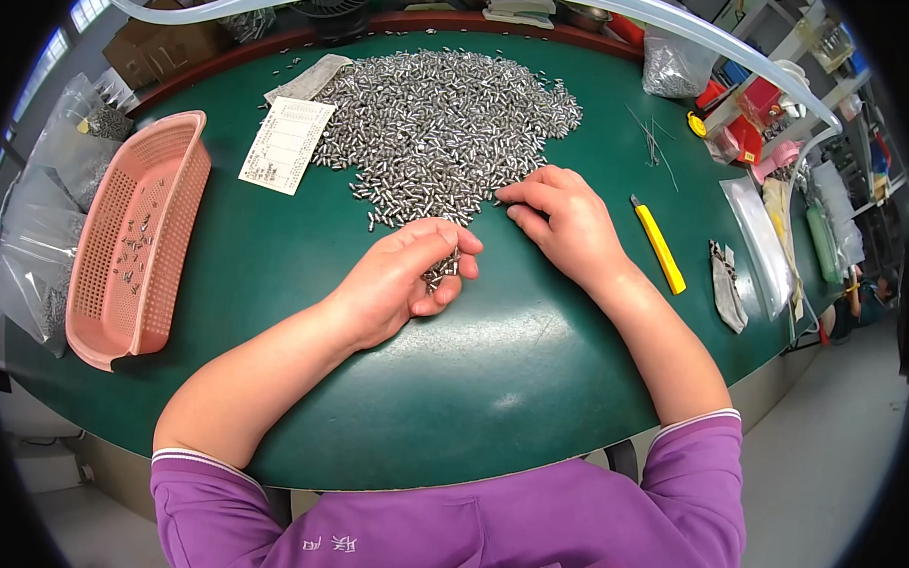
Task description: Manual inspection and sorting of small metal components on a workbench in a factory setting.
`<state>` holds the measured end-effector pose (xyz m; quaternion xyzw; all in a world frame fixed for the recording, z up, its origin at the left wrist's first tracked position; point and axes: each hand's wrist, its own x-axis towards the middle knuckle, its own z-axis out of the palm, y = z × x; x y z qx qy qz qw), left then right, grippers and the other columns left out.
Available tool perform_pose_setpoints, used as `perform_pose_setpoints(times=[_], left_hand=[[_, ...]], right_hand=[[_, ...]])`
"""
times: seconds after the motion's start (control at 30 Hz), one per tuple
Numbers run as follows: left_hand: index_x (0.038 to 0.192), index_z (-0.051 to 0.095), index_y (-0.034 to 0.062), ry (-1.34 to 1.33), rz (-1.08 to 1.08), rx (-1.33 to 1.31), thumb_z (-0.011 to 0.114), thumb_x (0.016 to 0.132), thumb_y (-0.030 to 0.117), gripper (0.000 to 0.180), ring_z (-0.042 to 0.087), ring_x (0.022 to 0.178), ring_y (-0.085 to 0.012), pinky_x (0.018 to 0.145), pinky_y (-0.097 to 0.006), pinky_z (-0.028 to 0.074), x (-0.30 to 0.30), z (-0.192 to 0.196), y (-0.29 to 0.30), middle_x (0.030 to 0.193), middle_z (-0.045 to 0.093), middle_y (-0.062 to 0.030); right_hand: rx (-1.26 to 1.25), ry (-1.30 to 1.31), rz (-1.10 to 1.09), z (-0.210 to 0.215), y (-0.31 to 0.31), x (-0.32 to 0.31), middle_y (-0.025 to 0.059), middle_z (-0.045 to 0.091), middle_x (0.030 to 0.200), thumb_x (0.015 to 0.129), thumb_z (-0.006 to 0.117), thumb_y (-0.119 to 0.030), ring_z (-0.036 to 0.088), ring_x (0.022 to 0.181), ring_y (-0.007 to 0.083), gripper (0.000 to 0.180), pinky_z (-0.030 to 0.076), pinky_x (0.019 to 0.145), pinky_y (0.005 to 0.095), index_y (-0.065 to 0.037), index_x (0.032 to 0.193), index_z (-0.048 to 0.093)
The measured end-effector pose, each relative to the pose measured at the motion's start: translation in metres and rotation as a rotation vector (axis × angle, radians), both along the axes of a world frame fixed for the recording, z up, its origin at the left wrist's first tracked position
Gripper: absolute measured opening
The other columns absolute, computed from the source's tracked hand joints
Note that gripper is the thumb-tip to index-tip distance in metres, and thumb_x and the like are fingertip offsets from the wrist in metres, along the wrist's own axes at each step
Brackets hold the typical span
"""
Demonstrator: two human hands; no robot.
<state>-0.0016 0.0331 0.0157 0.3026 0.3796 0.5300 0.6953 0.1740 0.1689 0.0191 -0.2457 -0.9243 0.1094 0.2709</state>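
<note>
A big heap of small silver metal pins [445, 118] is spread over the far half of a green table [491, 385]. My left hand [399, 282] is cupped on the table below the heap and holds a small bunch of pins [441, 272] between thumb and fingers. My right hand [562, 223] lies palm down at the heap's near right edge, fingertips touching loose pins there. Both forearms come in from purple sleeves at the bottom.
A pink plastic basket [168, 174] with a few pins stands at the left, clear bags of parts [41, 240] beyond it. A paper slip [286, 145] lies left of the heap. A yellow utility knife [661, 246], thin wires [652, 141] and plastic bags [761, 240] lie right.
</note>
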Motion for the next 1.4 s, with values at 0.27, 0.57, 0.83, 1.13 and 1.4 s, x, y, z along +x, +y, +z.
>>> perform_pose_setpoints(times=[0.27, 0.57, 0.83, 1.13, 1.4], left_hand=[[0.1, 0.051, 0.0025, -0.018, -0.011, 0.005, 0.047, 0.093, 0.024, 0.023, 0.042, 0.057, -0.0081, 0.044, -0.018, 0.031, 0.0, -0.003, 0.001, 0.087, 0.052, -0.0069], [0.102, 0.05, 0.0028, 0.001, -0.001, -0.006, 0.051, 0.092, 0.017, 0.018, 0.042, 0.057, -0.0065, 0.044, -0.017, 0.031, 0.001, -0.001, 0.001, 0.086, 0.053, -0.0058], [0.107, 0.048, 0.0035, -0.021, 0.012, -0.015, 0.055, 0.09, 0.012, 0.02, 0.043, 0.058, -0.0048, 0.044, -0.016, 0.031, 0.001, -0.002, 0.0, 0.086, 0.054, -0.0059], [0.102, 0.049, 0.0044, -0.039, -0.012, 0.014, 0.053, 0.091, 0.014, 0.015, 0.043, 0.058, -0.0047, 0.044, -0.016, 0.03, 0.001, -0.005, 0.001, 0.085, 0.054, -0.0043], [0.102, 0.049, 0.004, -0.051, 0.008, 0.021, 0.05, 0.093, 0.016, 0.015, 0.043, 0.058, -0.0048, 0.044, -0.017, 0.031, 0.001, -0.006, 0.0, 0.084, 0.054, -0.004]], right_hand=[[-0.066, 0.031, 0.01, -0.004, 0.001, 0.0, 0.0074, 0.059, 0.081, 0.074, 0.064, -0.008, 0.057, 0.081, 0.0261, 0.012, 0.047, 0.072, 0.0355, -0.007, 0.087, 0.064], [-0.445, 0.066, 0.109, 0.008, -0.012, -0.006, 0.0032, 0.056, 0.082, 0.082, 0.06, -0.008, 0.055, 0.077, 0.014, 0.008, 0.045, 0.069, 0.028, -0.004, 0.09, 0.06], [-0.983, 0.173, 0.323, 0.014, -0.033, -0.01, -0.0007, 0.055, 0.088, 0.088, 0.057, -0.007, 0.054, 0.081, 0.0056, 0.008, 0.045, 0.072, 0.0215, -0.003, 0.095, 0.058], [-0.6, 0.252, 0.214, 0.016, -0.024, -0.008, 0.0005, 0.055, 0.084, 0.081, 0.063, -0.005, 0.052, 0.072, 0.0071, 0.012, 0.045, 0.065, 0.0218, -0.008, 0.093, 0.065], [-0.199, 0.242, 0.382, 0.016, -0.028, -0.011, 0.0032, 0.055, 0.078, 0.073, 0.066, -0.002, 0.056, 0.073, 0.0177, 0.018, 0.046, 0.063, 0.029, -0.01, 0.089, 0.067]])
